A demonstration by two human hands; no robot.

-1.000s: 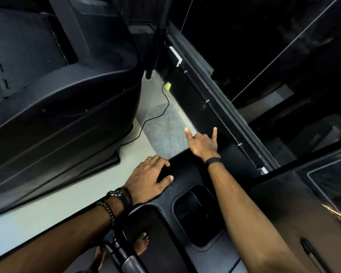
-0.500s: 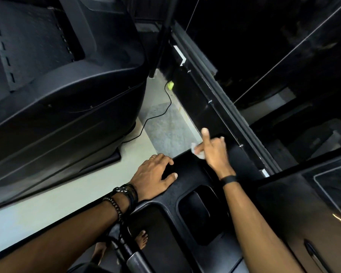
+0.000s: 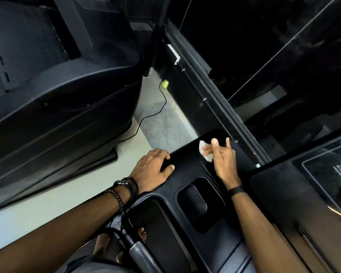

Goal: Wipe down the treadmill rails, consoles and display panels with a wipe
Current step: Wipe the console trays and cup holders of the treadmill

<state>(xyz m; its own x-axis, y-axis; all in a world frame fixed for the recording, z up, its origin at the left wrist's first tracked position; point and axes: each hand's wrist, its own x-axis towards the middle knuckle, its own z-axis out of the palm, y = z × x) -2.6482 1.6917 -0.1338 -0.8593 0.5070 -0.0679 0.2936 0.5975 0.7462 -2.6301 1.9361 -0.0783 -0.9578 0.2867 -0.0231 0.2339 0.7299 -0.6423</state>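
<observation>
1. The right hand [image 3: 223, 158] holds a small crumpled white wipe [image 3: 204, 152] against the palm side of its fingers, with the thumb and one finger lifted straight and the others bent over the tissue. It is a loose hold rather than a tight clench.
2. A second ago this hand lay spread at the far corner of the console [image 3: 187, 160] with the wipe hidden under it. Now it has drawn back toward the body and turned, so the wipe shows at its left edge.
3. Directly under the grip lies the black console top, at its far end. I cannot tell whether the wipe is touching the surface or is just above it.
4. Just nearer the body than the grip sits the recessed cup holder [image 3: 200, 203], which looks not yet reached.
5. To the left of the grip, the left hand [image 3: 153, 170] rests on the console's outer edge, fingers curled over the lip, where it was a second ago. It appears to be bracing the body.
6. To the right of the grip, the dark display panel [image 3: 327, 178] lies well apart from the wipe.
7. Judgement: the far corner seems done and the stroke is coming back along the console. The cup holder, the display and the rails probably remain.
</observation>
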